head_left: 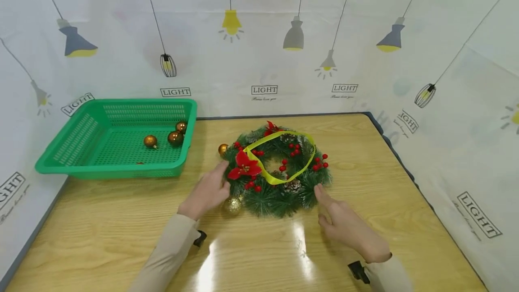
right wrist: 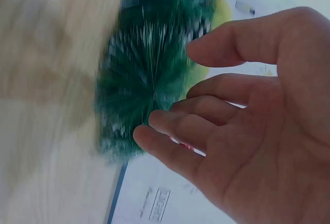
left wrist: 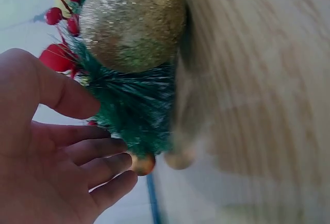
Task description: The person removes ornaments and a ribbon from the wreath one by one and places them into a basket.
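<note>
— Baubles first: how many?
— Three bronze baubles in the green basket at upper left.
— And the hands?
— Left hand, fingers relaxed, touches the Christmas wreath at frame centre. Right hand, fingers loose, holds nothing, just beside the wreath's lower right edge.

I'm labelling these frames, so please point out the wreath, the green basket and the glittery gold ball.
wreath (head_left: 279,202): head view, on its green needles at the near edge.
green basket (head_left: 109,167): head view, on its front rim.
glittery gold ball (left wrist: 131,22): left wrist view, on its glittered face.
</note>
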Tool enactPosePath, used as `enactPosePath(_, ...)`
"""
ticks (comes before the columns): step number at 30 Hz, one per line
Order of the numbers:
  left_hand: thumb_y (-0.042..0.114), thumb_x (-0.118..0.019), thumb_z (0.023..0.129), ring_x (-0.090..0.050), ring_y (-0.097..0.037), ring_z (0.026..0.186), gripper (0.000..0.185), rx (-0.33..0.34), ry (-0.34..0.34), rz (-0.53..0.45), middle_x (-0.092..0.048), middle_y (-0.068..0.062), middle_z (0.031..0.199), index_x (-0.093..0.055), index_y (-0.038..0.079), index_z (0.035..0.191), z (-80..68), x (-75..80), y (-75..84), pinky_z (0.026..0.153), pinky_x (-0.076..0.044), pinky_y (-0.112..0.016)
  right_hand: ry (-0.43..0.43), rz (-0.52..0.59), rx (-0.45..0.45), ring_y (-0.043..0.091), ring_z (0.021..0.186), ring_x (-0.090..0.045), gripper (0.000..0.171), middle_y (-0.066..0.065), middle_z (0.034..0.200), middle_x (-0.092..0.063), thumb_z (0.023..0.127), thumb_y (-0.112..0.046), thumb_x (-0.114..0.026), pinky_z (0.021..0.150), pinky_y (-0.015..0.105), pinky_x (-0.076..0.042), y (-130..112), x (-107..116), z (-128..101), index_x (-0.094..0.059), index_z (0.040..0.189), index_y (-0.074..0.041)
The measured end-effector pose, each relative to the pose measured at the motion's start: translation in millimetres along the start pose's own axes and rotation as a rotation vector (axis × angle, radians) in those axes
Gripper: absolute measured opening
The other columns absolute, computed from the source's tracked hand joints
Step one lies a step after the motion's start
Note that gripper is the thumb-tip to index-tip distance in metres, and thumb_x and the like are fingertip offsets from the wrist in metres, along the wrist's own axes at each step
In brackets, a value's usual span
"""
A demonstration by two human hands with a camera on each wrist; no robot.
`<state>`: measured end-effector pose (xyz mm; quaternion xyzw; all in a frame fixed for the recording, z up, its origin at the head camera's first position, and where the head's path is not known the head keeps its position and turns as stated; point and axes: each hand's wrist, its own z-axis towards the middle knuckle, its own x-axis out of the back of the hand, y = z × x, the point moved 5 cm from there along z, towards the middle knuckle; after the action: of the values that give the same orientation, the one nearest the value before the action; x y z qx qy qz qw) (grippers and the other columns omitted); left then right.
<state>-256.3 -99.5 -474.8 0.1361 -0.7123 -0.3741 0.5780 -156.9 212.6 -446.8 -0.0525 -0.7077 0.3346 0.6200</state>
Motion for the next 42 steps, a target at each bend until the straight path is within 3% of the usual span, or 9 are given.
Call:
enactPosePath(3, 0.007, -0.051, 0.095, -0.04, -0.008, 0.045, 0.072, 0.012, -0.008, -0.014, -0.063, -0.016, 0.088, -0.022, 0.002, 0.161, 2.2, -2.1, -4.4, 0.04, -0.04, -0.021, -0.014, -0.004, 0.006, -0.005, 0.039, -0.022, 0.068, 0.038, 0.157, -0.022, 0.092, 0.006, -0.055, 0.043, 0.019, -0.041, -5, -10, 3, -0.025, 0.152, 0.017)
enactPosePath(8, 0.006, -0.05, 0.095, -0.037, -0.007, 0.043, 0.07, 0.001, 0.004, -0.004, -0.064, -0.023, 0.12, -0.024, 0.002, 0.16, 0.7, -4.1, -6.9, 0.037, -0.036, -0.018, 0.006, -0.03, 0.013, -0.005, 0.039, -0.022, 0.065, 0.04, 0.155, -0.026, 0.091, 0.008, -0.056, 0.04, 0.018, -0.04, -3, -17, 4, -0.029, 0.149, 0.018)
enactPosePath(12, 0.007, -0.049, 0.095, -0.036, -0.007, 0.042, 0.069, 0.002, 0.013, 0.004, -0.068, -0.014, 0.087, -0.025, 0.002, 0.16, -1.2, -4.9, -6.6, 0.037, -0.036, -0.019, 0.008, -0.022, 0.006, -0.005, 0.039, -0.025, 0.067, 0.04, 0.155, -0.025, 0.09, 0.008, -0.056, 0.039, 0.017, -0.04, -1, -19, 4, -0.028, 0.15, 0.018)
enactPosePath(15, 0.008, -0.048, 0.096, -0.036, -0.008, 0.042, 0.068, 0.005, 0.016, 0.012, -0.048, 0.0, 0.056, -0.025, 0.003, 0.16, -1.6, -5.5, -5.8, 0.04, -0.039, -0.022, 0.016, -0.027, 0.002, -0.005, 0.039, -0.026, 0.069, 0.04, 0.155, -0.025, 0.089, 0.008, -0.057, 0.039, 0.017, -0.04, 1, -18, 4, -0.027, 0.15, 0.018)
enactPosePath(28, 0.009, -0.05, 0.097, -0.034, -0.007, 0.041, 0.068, 0.031, -0.004, -0.011, -0.041, 0.005, 0.052, -0.025, 0.004, 0.161, -11.4, -7.4, -4.2, 0.037, -0.032, -0.016, 0.007, -0.006, -0.016, -0.003, 0.039, -0.024, 0.074, 0.036, 0.158, -0.021, 0.09, 0.008, -0.058, 0.037, 0.016, -0.035, 18, -15, 14, -0.023, 0.154, 0.014)
enactPosePath(31, 0.009, -0.05, 0.097, -0.033, -0.006, 0.04, 0.068, 0.027, -0.011, -0.014, -0.05, -0.002, 0.059, -0.024, 0.004, 0.161, -14.2, -9.9, -2.0, 0.036, -0.03, -0.015, 0.012, -0.008, -0.026, -0.002, 0.038, -0.026, 0.075, 0.036, 0.158, -0.022, 0.089, 0.008, -0.059, 0.038, 0.017, -0.038, 22, -13, 15, -0.023, 0.154, 0.013)
enactPosePath(34, 0.009, -0.05, 0.098, -0.034, -0.006, 0.04, 0.068, 0.018, -0.014, -0.015, -0.07, -0.021, 0.11, -0.024, 0.003, 0.16, -17.7, -11.9, 0.6, 0.036, -0.032, -0.016, 0.013, -0.006, -0.049, -0.001, 0.038, -0.029, 0.076, 0.035, 0.159, -0.021, 0.089, 0.006, -0.059, 0.038, 0.018, -0.04, 25, -11, 16, -0.022, 0.155, 0.012)
enactPosePath(37, 0.009, -0.05, 0.099, -0.035, -0.006, 0.04, 0.067, 0.009, -0.026, -0.019, -0.048, -0.026, 0.151, -0.024, 0.004, 0.161, -20.5, -13.8, 2.3, 0.036, -0.034, -0.016, 0.012, 0.0, -0.067, -0.001, 0.038, -0.031, 0.076, 0.034, 0.16, -0.019, 0.089, 0.006, -0.059, 0.036, 0.018, -0.039, 28, -10, 17, -0.021, 0.155, 0.011)
enactPosePath(42, 0.01, -0.05, 0.1, -0.038, -0.008, 0.04, 0.067, -0.006, -0.013, -0.01, -0.032, -0.021, 0.162, -0.023, 0.004, 0.161, -23.7, -15.8, 2.3, 0.043, -0.046, -0.023, 0.014, 0.011, -0.073, -0.001, 0.037, -0.029, 0.075, 0.034, 0.16, -0.018, 0.089, 0.005, -0.057, 0.035, 0.017, -0.037, 31, -11, 19, -0.022, 0.155, 0.012)
